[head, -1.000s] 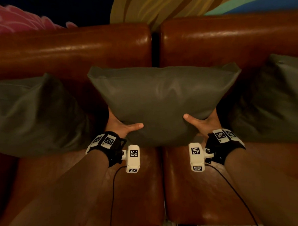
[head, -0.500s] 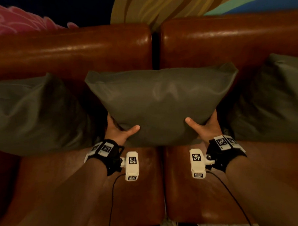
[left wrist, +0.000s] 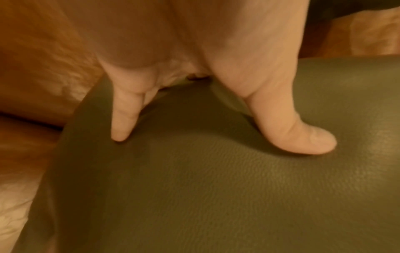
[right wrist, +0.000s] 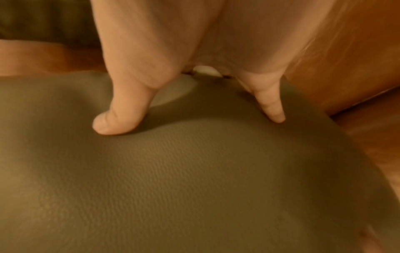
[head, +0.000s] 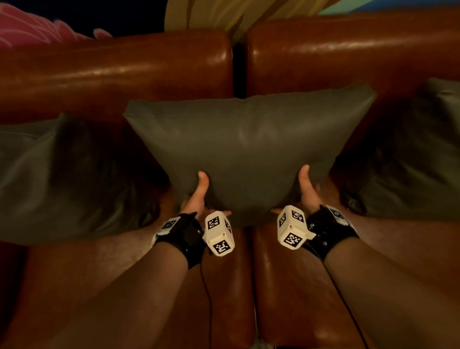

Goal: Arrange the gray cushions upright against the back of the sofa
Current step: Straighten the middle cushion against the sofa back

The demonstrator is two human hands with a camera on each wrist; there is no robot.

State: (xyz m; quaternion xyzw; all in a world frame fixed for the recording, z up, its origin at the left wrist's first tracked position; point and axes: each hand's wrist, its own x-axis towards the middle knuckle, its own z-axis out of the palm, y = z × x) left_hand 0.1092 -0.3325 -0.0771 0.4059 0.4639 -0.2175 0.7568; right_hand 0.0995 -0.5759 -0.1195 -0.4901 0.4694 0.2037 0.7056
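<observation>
The middle gray cushion stands upright on the seat, leaning against the brown leather sofa back at the gap between its two halves. My left hand holds its lower left corner, thumb up on the front face. My right hand holds the lower right corner the same way. In the left wrist view my left hand has the thumb and a finger pressed into the cushion. The right wrist view shows my right hand pressing on the cushion likewise. The other fingers are hidden behind it.
Two more gray cushions lean on the sofa back, one at the left and one at the right. The brown seat extends toward me. A painted wall rises behind the sofa.
Both hands slid inward and down along the cushion's lower corners, and the thumbs now point up instead of inward. The cushion's lower part looks squeezed narrower.
</observation>
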